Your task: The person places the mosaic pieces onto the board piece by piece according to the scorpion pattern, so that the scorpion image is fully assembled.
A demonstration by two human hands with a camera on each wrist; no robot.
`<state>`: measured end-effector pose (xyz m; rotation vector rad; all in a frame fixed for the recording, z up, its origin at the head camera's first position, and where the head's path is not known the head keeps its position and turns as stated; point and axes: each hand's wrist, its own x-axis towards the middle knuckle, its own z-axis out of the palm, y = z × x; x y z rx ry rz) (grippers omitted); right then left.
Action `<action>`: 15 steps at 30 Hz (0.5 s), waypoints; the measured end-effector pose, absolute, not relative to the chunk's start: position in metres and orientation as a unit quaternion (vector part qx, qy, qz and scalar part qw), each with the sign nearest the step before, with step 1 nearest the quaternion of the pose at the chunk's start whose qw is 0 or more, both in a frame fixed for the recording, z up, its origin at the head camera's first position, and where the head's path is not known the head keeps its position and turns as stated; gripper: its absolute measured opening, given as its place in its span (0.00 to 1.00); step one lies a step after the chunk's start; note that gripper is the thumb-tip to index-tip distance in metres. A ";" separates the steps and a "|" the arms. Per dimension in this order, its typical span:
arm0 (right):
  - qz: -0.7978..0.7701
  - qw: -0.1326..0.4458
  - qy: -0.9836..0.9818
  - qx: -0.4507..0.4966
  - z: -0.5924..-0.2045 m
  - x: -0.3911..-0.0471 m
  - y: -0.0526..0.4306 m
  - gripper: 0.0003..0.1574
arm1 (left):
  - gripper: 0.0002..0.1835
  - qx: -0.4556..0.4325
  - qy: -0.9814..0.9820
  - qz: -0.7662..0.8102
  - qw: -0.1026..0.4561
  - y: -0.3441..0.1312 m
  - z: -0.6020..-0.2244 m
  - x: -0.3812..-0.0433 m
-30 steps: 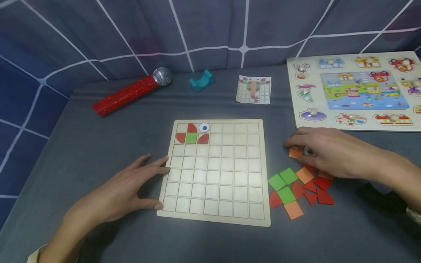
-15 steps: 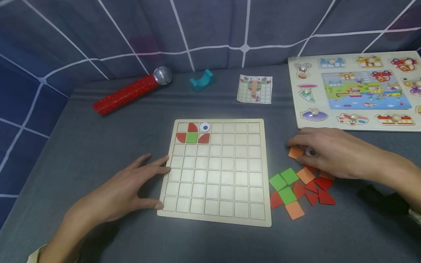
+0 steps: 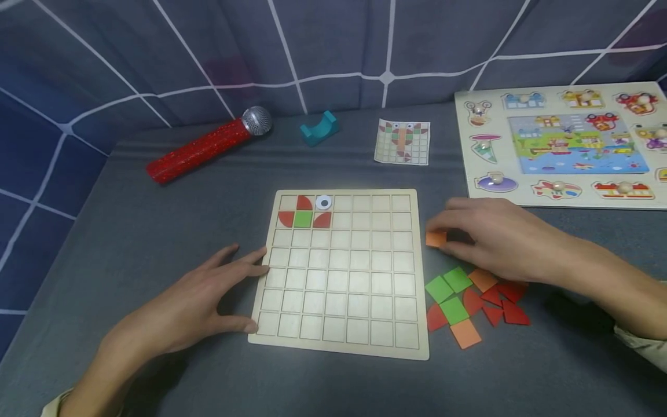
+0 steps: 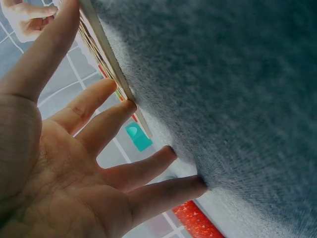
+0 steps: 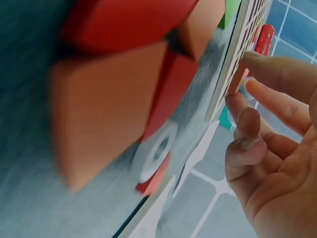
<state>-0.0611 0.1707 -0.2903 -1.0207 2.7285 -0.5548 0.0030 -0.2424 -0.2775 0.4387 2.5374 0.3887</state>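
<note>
- Head view: I'm seeing the right hand [image 3: 495,238] pinching an orange square [image 3: 435,239] by its edges between thumb and fingers, just beside the grid board [image 3: 336,281]'s right edge; that grip is likely leaving its faces free.
- Left hand [image 3: 193,304] is lying with fingers spread wide, touching the board's left edge, probably keeping it from sliding on the tabletop [image 3: 208,382].
- Loose pieces [image 3: 454,311] are lying right of the board, seemingly for right-hand reach.
- Seated pieces [image 3: 303,219] are occupying upper-left cells.
- Pattern card [image 3: 402,142] is lying face up behind the board, presumably staying readable.
</note>
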 end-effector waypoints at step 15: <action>-0.215 0.062 0.901 -0.371 -0.285 -0.077 0.106 0.04 | 0.46 0.166 0.938 0.146 0.266 -0.243 -0.276 0.003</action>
